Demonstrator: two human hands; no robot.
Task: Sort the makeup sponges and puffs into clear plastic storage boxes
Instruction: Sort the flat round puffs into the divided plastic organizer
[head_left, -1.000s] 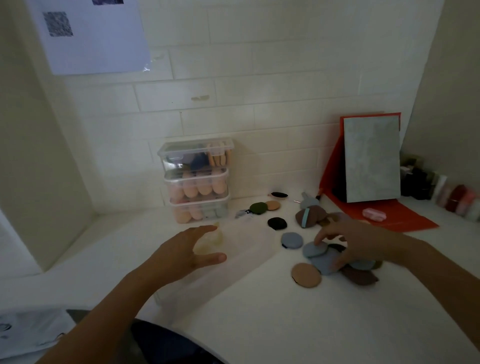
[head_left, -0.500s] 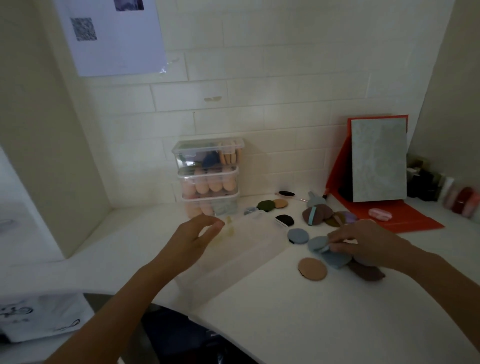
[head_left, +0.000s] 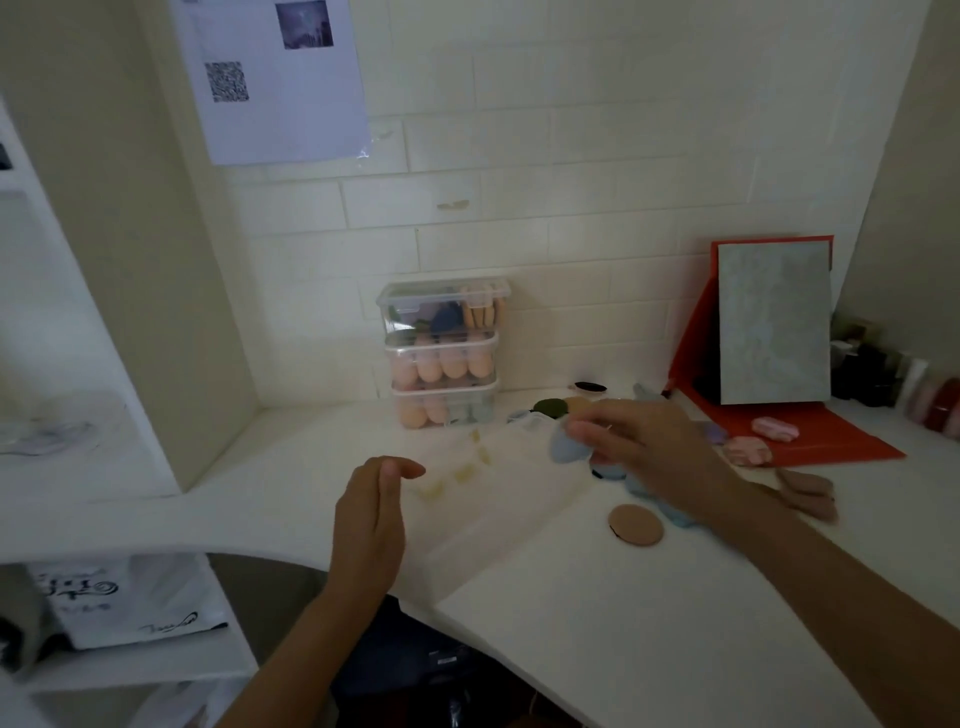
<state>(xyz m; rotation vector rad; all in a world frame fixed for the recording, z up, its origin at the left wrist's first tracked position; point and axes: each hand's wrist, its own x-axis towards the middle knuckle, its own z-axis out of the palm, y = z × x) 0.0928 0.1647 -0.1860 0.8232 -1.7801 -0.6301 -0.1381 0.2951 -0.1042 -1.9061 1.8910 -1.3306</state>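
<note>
White counter (head_left: 623, 597), right hand (head_left: 649, 447) now lifted, grip seemingly pinching blue puff (head_left: 566, 447) (blurred), left hand (head_left: 371, 519) grip loosely apart

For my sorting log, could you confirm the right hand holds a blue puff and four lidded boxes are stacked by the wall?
Not four: the head view shows three lidded boxes stacked there; the right hand does hold a blue puff.

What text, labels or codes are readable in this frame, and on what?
None reads as words.
Paper sheet on the wall: QR code and a small photo, no legible words.
White bag, lower left: black script print, too blurred to read.
Small white label on the dark item below the counter: too blurred.
Stacked clear boxes: no label visible.
</note>
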